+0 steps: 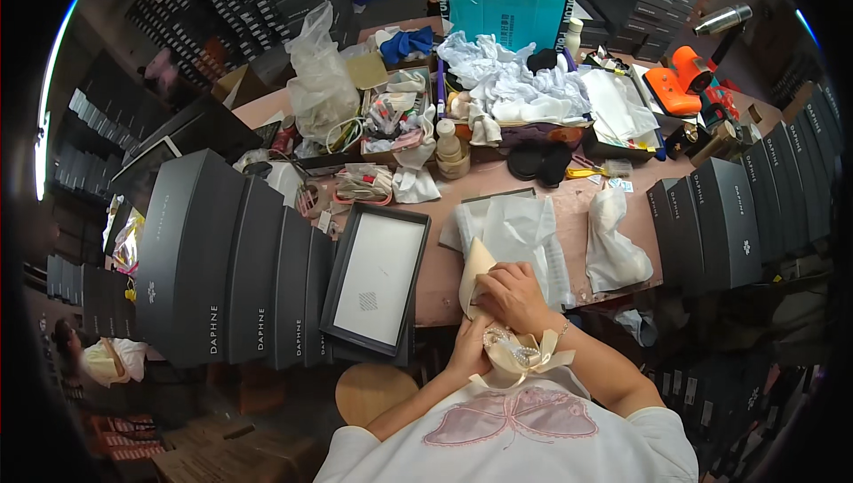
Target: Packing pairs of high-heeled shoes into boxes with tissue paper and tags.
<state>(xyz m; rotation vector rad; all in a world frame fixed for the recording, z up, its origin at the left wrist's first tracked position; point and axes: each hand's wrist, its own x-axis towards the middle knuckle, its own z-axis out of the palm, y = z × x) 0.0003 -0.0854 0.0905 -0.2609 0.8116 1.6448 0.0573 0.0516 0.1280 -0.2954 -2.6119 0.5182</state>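
In front of my chest I hold a cream pointed-toe shoe point(476, 263), its toe aimed away from me. A pale ribbon bow and a band of shiny beads point(514, 357) sit at its near end. My left hand point(469, 346) is closed around the shoe's left side, its fingers partly hidden. From the right, my right hand point(515, 295) bends its fingers over the shoe's upper; the fingertips are partly covered. Just beyond lies white tissue paper point(524, 225) over a flat dark box. A white-wrapped bundle point(615, 243) rests to the right.
An open dark shoebox point(362, 283), pale inside, stands to the left. Dark shoeboxes point(191, 261) line the left side, and more boxes point(724, 216) the right. Farther back are piled white cloths point(506, 74), a plastic bag point(320, 83), a bottle point(447, 141) and an orange device point(677, 83).
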